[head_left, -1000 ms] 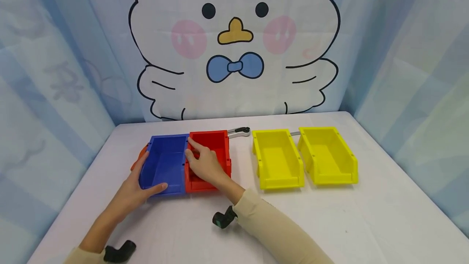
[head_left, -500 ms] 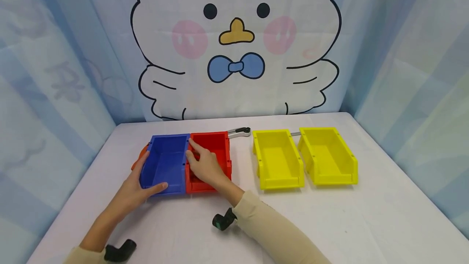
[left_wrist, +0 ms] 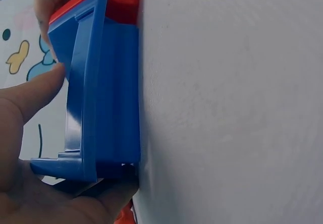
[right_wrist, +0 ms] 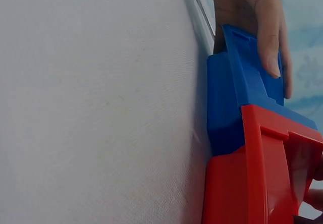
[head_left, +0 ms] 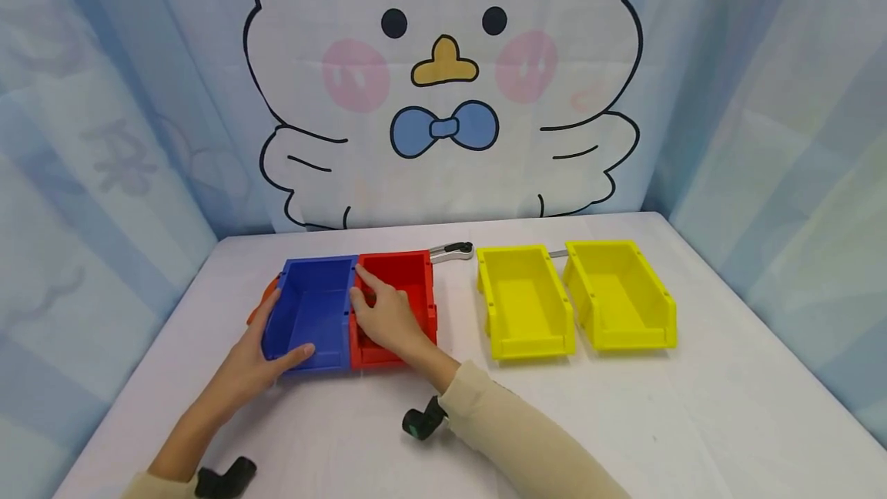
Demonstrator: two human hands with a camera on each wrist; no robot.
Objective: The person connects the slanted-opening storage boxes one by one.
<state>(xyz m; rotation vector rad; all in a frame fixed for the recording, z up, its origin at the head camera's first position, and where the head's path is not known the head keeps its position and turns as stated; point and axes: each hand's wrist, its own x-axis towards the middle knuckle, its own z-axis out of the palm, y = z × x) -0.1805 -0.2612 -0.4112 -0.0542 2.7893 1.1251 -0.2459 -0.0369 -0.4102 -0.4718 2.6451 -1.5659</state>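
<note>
A blue storage bin [head_left: 315,314] and a red storage bin [head_left: 409,283] stand side by side on the left of the table, their walls touching. My left hand [head_left: 246,364] holds the blue bin at its left side, thumb over the front part and fingers along the outer wall. In the left wrist view this thumb [left_wrist: 43,90] lies across the blue bin's open side. Over the red bin reaches my right hand [head_left: 388,318], its thumb and index finger at the rim where both bins meet. Its other fingers are mostly hidden.
Two yellow bins [head_left: 530,299] stand apart on the right. A silver and black utility knife [head_left: 453,251] lies behind the red bin. Something orange [head_left: 262,300] shows left of the blue bin. A thin metal strip [head_left: 558,253] shows behind the yellow bins.
</note>
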